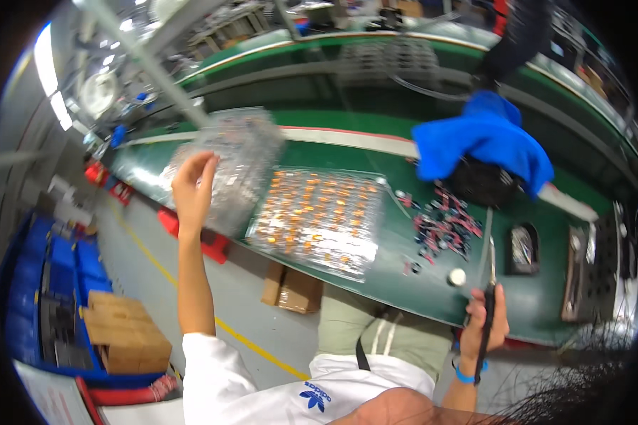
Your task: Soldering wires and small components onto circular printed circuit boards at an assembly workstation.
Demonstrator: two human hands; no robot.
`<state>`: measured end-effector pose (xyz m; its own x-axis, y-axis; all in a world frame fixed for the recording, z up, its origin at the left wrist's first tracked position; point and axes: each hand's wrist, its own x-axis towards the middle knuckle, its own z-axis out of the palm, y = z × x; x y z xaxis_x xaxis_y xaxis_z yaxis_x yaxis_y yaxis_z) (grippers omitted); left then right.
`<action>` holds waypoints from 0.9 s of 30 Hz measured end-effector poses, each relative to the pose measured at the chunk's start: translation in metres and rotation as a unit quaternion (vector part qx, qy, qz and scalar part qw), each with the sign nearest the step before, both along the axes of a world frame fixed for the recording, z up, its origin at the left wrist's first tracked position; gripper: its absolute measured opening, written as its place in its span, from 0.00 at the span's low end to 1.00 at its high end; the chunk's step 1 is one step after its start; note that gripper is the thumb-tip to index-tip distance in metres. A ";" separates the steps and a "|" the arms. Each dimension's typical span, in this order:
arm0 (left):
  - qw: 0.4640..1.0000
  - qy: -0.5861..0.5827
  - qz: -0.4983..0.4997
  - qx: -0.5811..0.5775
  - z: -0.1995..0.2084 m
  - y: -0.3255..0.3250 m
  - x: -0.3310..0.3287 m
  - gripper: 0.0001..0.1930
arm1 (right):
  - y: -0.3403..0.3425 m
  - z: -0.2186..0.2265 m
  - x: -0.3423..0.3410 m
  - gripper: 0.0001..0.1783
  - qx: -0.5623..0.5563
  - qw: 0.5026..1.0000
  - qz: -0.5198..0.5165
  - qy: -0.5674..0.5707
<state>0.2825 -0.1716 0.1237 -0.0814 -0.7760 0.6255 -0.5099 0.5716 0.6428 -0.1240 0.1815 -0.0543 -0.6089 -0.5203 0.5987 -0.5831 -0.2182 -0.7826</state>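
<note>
My left hand (193, 188) is raised over a stack of clear plastic trays (244, 152) at the left of the green bench. Thumb and forefinger are pinched together; what is between them, if anything, is too small to make out. At the bench's near right edge, my right hand (485, 322) grips the black handle of a soldering iron (484, 333), its thin metal tip pointing away from me. Between the hands lies a clear tray (319, 219) with rows of small orange parts. A loose pile of small pink and black parts (445, 223) sits beyond the right hand.
A white round piece (457, 277) and a dark holder (523, 249) lie near the iron. Blue cloth (482, 138) drapes a black object behind the pile. A perforated dark box (597, 265) stands far right. Cardboard boxes (124, 329) and blue bins (39, 283) are on the left.
</note>
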 end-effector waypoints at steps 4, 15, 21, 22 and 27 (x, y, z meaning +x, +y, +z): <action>0.958 -0.198 -0.206 0.004 -0.020 0.100 -0.128 0.09 | -0.006 0.011 -0.004 0.26 -0.005 0.998 0.029 0.055; 0.880 -0.334 -0.309 -0.135 -0.088 0.057 -0.261 0.11 | -0.008 0.017 -0.008 0.21 -0.036 0.992 0.040 0.112; 0.912 -0.257 -0.318 -0.040 -0.084 0.055 -0.260 0.14 | -0.007 0.015 -0.009 0.20 -0.039 0.992 0.034 0.115; 0.926 -0.205 -0.316 -0.012 -0.081 0.058 -0.258 0.14 | -0.006 0.016 -0.009 0.20 -0.036 0.992 0.041 0.113; 0.936 -0.116 -0.331 0.022 -0.057 0.101 -0.248 0.12 | -0.006 0.024 -0.012 0.19 -0.031 0.991 0.047 0.124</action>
